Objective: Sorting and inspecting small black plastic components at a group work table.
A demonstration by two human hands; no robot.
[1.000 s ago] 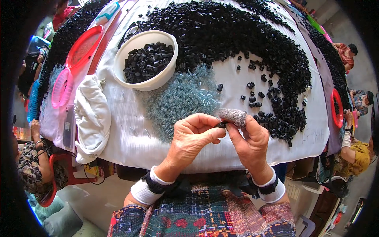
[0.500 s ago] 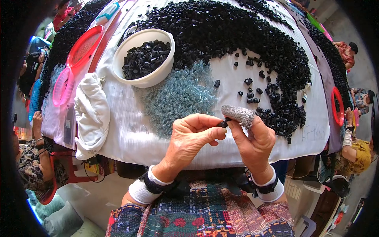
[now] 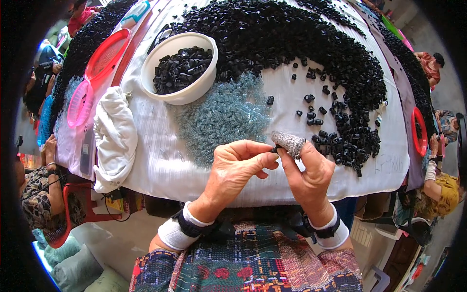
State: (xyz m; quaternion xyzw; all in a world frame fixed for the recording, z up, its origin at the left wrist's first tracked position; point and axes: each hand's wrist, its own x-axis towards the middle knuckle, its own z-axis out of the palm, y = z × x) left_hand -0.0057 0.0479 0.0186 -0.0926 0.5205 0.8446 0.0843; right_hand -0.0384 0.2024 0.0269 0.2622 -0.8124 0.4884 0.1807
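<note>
head view: work seems to be midway through one small black piece point(image 3: 276, 149), which sits between the fingertips of both hands, above the near part of the white tablecloth point(image 3: 155, 151). the left hand point(image 3: 234, 168) pinches it with thumb and forefinger nearly together, the other fingers curled in. the right hand point(image 3: 310, 174) meets it from the right, thumb and forefinger closed about it, the forefinger wrapped in a grey knitted cover point(image 3: 290, 142).

a white bowl point(image 3: 194, 92) on the far left is well filled with black parts; whether those are finished cannot be told. plenty looks to be left: a broad heap of black parts point(image 3: 282, 39) curves along the far side and down the right, and a pile of clear, bluish springs point(image 3: 221, 121) lies just beyond the left hand.

the held piece is dark and very small, mostly hidden by fingers, so its shape and whether a spring sits in it cannot be made out.
</note>
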